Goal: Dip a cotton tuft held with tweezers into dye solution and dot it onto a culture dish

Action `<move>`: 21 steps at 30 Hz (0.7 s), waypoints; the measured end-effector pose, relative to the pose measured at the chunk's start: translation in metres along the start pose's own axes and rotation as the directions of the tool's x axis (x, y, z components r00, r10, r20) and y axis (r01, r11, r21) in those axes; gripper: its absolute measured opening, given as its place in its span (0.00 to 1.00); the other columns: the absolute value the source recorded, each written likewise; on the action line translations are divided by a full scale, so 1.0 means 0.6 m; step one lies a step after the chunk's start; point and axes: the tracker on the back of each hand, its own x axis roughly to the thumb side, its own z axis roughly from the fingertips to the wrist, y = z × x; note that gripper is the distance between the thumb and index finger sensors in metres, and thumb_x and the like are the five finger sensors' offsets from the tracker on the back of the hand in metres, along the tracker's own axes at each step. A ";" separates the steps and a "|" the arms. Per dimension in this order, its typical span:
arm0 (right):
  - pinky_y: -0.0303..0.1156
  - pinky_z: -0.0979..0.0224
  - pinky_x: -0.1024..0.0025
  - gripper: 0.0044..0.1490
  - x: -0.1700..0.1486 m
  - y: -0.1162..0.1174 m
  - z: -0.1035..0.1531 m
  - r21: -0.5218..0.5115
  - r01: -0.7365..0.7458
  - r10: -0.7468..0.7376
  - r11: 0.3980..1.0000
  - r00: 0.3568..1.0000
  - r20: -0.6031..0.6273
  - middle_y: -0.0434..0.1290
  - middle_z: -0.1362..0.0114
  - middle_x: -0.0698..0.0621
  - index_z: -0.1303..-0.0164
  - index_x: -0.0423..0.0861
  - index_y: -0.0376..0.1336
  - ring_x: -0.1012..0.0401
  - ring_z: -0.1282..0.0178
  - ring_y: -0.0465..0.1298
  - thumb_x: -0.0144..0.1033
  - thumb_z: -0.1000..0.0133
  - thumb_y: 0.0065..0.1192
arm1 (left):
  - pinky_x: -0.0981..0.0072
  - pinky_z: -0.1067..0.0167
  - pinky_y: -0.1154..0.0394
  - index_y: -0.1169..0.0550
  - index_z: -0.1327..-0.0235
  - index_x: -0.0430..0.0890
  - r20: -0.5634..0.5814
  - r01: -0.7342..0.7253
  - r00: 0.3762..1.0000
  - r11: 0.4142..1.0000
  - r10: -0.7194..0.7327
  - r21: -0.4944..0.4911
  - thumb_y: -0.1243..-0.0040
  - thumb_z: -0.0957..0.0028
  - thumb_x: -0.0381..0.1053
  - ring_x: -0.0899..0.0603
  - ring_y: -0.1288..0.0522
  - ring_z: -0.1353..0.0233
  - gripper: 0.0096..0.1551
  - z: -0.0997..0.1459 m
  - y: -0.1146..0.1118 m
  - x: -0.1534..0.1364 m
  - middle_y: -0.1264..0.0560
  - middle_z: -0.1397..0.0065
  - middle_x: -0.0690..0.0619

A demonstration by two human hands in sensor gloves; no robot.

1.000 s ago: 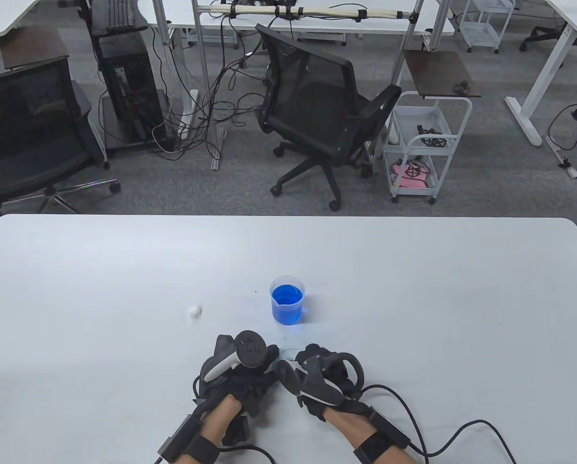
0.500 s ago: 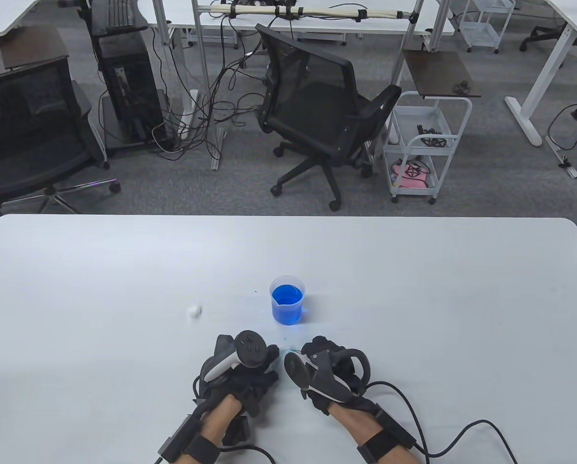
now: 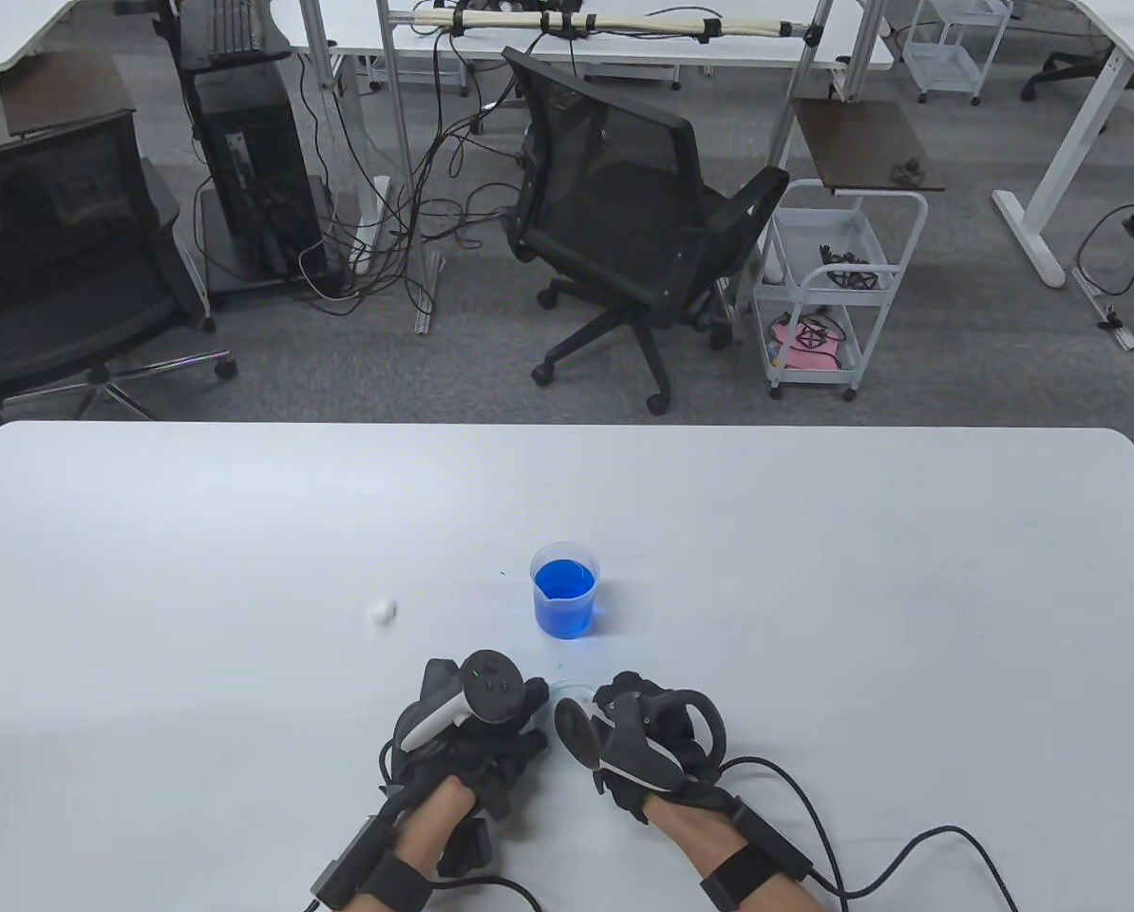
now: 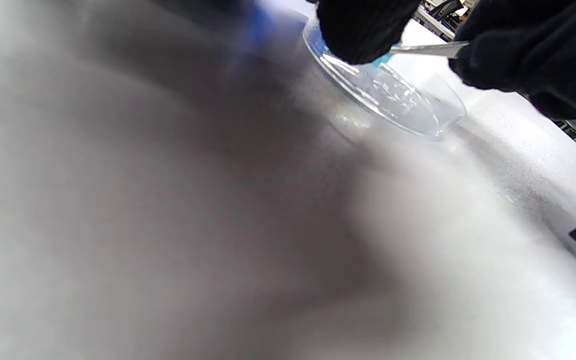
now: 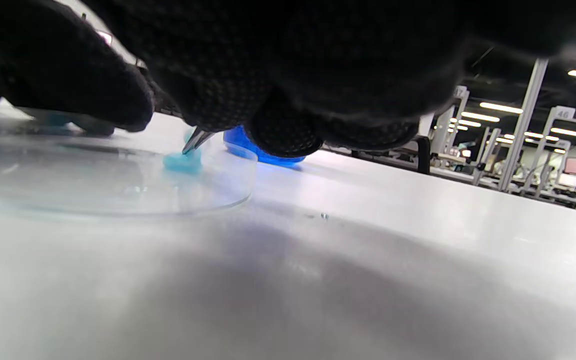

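Right hand (image 3: 645, 736) has edged toward 9 o'clock since earlier. It pinches tweezers (image 5: 194, 140), blue tuft (image 5: 183, 162) apparently touching dish (image 5: 118, 192): dotting. Left hand (image 3: 477, 722) steadies dish, grip unclear. Next: lift, re-dip in beaker (image 3: 565, 589) at 12 o'clock.

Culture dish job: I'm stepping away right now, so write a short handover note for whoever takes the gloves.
Right hand: holds the tweezers, which pinch a blue-dyed cotton tuft down inside the culture dish.
Left hand: at the dish's left edge, a fingertip at its rim; whether it grips it cannot be told.
Beaker of blue dye: upright on the table, just beyond the dish.
A spare white cotton tuft lies left of the beaker.
Done: tuft dipped, now at the dish.
Left: finish dotting, lift away.
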 end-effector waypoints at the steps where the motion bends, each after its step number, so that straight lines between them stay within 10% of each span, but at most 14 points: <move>1: 0.81 0.76 0.69 0.26 -0.002 -0.004 0.000 -0.008 0.005 -0.005 1.000 1.000 -0.004 0.84 0.58 0.34 0.70 0.32 0.83 0.61 0.76 0.81 0.37 0.65 0.74 | 0.20 0.33 0.64 0.49 0.15 0.53 0.000 0.000 1.000 1.000 0.000 0.000 0.47 0.32 0.53 0.22 0.63 0.19 0.37 0.000 0.000 0.000 0.60 0.11 0.33; 21: 0.81 0.77 0.69 0.26 -0.001 0.009 0.014 0.023 0.005 -0.005 1.000 1.000 0.018 0.84 0.59 0.34 0.70 0.31 0.83 0.61 0.76 0.81 0.37 0.65 0.74 | 0.20 0.33 0.64 0.49 0.15 0.54 -0.006 -0.001 1.000 1.000 0.001 0.001 0.47 0.32 0.53 0.22 0.64 0.19 0.37 0.001 0.002 -0.001 0.60 0.11 0.33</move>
